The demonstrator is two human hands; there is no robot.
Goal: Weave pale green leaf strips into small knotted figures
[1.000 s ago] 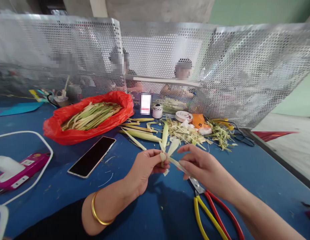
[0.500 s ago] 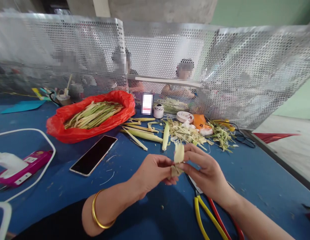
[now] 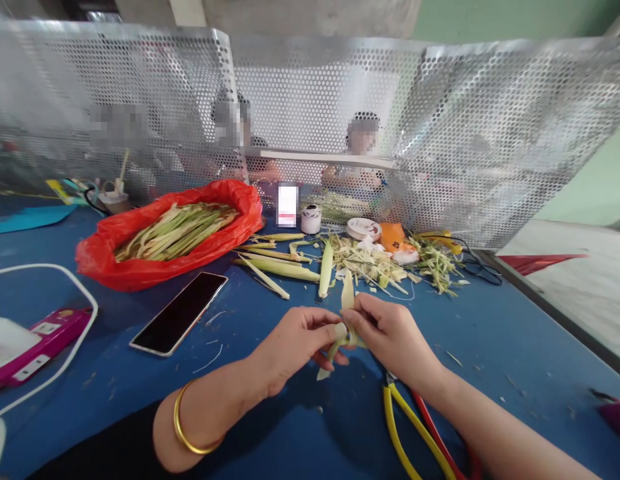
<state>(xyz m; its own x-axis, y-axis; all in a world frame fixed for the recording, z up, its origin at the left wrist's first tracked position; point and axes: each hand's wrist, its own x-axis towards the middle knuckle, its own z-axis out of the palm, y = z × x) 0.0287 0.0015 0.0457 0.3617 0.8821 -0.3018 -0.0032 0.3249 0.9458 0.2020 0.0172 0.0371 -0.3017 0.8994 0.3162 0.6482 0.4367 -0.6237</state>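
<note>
Above the blue table, my left hand [image 3: 305, 337] pinches a folded strip of pale green plant leaf [image 3: 347, 293] between thumb and fingers. My right hand [image 3: 390, 333] is closed on the same strip from the other side, its thumb and forefinger touching it. One flat end of the leaf stands up over my fingers, and another tip hangs below my left fingers. How the strip is folded is partly hidden by my fingertips. Under my right wrist lies a cutting tool or pliers with yellow and red handles [image 3: 407, 430], its head mostly covered.
Beyond my hands lie pale leaf stalks [image 3: 326, 267] and a heap of shredded scraps [image 3: 365, 260]. A red plastic bag [image 3: 140, 270] holds long leaves, near a dark phone [image 3: 180, 317]. A magenta power strip [image 3: 50, 340] sits left. Behind a perforated metal screen [image 3: 310, 87], people are seated.
My right hand has turned and its fingers have curled in closer on the leaf. The upright leaf end looks narrower, and a tip now sticks out below my left hand. The view shifted slightly.
</note>
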